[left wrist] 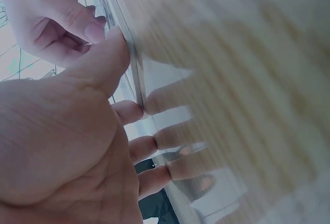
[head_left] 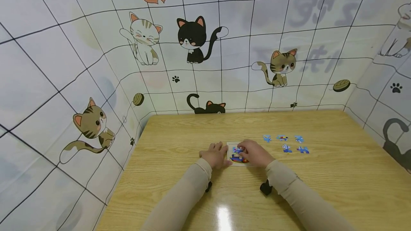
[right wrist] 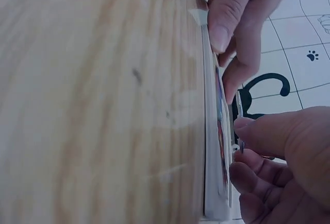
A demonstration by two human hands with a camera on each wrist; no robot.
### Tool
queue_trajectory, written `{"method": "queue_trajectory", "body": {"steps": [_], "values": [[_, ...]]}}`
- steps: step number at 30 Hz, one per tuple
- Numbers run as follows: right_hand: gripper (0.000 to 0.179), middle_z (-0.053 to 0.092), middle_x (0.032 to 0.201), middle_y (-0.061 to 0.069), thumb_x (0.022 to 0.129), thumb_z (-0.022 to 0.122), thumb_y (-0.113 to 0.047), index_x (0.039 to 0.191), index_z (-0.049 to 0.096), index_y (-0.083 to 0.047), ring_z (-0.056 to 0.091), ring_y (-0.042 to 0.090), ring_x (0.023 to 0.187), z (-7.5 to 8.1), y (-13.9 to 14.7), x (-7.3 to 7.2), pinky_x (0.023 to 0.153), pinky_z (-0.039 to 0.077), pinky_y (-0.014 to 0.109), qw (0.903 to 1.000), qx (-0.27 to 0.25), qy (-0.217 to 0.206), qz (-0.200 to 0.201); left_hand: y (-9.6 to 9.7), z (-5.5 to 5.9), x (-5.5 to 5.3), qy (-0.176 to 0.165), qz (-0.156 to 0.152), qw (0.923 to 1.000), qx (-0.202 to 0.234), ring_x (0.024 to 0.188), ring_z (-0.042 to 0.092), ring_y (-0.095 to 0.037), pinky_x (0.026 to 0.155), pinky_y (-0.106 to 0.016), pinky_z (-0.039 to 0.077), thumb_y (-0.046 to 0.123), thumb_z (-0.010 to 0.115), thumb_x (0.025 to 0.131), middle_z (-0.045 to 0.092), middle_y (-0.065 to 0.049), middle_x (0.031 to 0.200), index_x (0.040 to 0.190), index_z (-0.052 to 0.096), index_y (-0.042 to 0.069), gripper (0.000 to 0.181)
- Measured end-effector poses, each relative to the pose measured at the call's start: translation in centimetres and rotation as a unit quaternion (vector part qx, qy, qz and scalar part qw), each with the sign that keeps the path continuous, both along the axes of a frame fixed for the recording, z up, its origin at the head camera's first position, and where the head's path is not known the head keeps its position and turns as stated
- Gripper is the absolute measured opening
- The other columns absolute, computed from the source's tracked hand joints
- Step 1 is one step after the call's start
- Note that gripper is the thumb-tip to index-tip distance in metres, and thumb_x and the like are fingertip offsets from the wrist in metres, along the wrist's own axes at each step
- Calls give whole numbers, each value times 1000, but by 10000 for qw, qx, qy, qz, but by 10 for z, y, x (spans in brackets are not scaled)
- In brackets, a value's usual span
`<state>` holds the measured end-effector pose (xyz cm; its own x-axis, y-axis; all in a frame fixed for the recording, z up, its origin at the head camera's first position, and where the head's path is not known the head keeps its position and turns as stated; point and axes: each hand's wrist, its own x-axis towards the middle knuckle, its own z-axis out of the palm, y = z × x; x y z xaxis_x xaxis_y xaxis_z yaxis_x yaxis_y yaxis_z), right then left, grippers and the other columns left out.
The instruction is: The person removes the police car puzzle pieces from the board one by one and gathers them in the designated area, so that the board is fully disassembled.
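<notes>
A small jigsaw board (head_left: 238,164) with a pale rim lies flat on the table, a colourful picture partly laid inside it. My left hand (head_left: 216,155) rests at the board's left side with fingers spread, thumb at the near left corner. Over the board's right part, my right hand (head_left: 257,153) pinches a puzzle piece (right wrist: 240,105) between thumb and fingers. In the right wrist view that piece stands edge-on, just above the board's surface, so its picture is hidden. The left wrist view shows my left fingertips touching the tabletop.
Several loose blue puzzle pieces (head_left: 287,148) lie in two rows to the right of the board. The wooden table (head_left: 167,138) meets a cat-patterned cloth wall (head_left: 237,81) at the back and sides. Black wrist straps (head_left: 266,188) show below the sleeves.
</notes>
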<state>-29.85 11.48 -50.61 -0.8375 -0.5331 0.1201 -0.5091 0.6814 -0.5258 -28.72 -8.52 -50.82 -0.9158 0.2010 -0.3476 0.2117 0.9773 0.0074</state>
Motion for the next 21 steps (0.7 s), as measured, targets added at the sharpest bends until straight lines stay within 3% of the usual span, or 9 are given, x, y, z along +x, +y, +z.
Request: {"method": "queue_trajectory", "body": {"steps": [11, 21], "values": [[29, 64, 104, 5, 98, 67, -8, 125, 67, 2, 57, 15, 84, 2, 32, 1, 74, 51, 36, 9998, -17, -90, -189, 0, 27, 18, 99, -47, 9996, 251, 150, 23, -21, 89, -60, 48, 65, 51, 97, 21, 5, 167, 160, 30, 34, 73], [30, 64, 106, 8, 98, 65, -5, 127, 65, 3, 58, 18, 87, 2, 67, 1, 76, 51, 40, 9991, 65, -99, -414, -2, 21, 18, 197, -144, 9994, 256, 149, 25, -22, 83, -58, 49, 66, 50, 96, 21, 6, 167, 160, 29, 35, 74]]}}
